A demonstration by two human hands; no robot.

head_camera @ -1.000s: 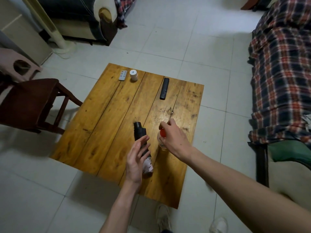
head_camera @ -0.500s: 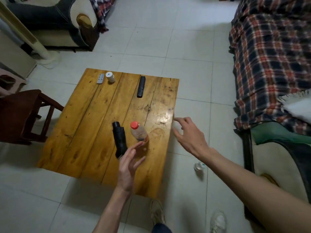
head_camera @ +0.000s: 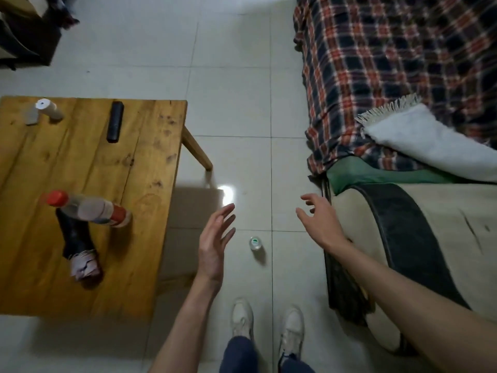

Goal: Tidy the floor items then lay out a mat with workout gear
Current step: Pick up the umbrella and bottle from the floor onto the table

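A small clear bottle with a green-marked cap (head_camera: 255, 243) stands on the white tile floor between my two hands. My left hand (head_camera: 215, 243) hovers open just left of it, fingers spread, holding nothing. My right hand (head_camera: 320, 224) is open to the right of it, near the sofa arm, also empty. On the low wooden table (head_camera: 150, 168) at the left stand a red-capped plastic bottle (head_camera: 88, 208) and a black bottle (head_camera: 76, 240) with a pale label.
A black remote (head_camera: 115, 121), a white roll (head_camera: 48, 109) and a small grey remote (head_camera: 32, 118) lie at the table's far end. A sofa with a plaid blanket (head_camera: 390, 65) and white cushion (head_camera: 430, 144) fills the right. My white shoes (head_camera: 266, 327) are below.
Both hands let go of the two bottles on the table and swung right over the floor. The view turned right and down, and the small floor bottle now lies between my hands.
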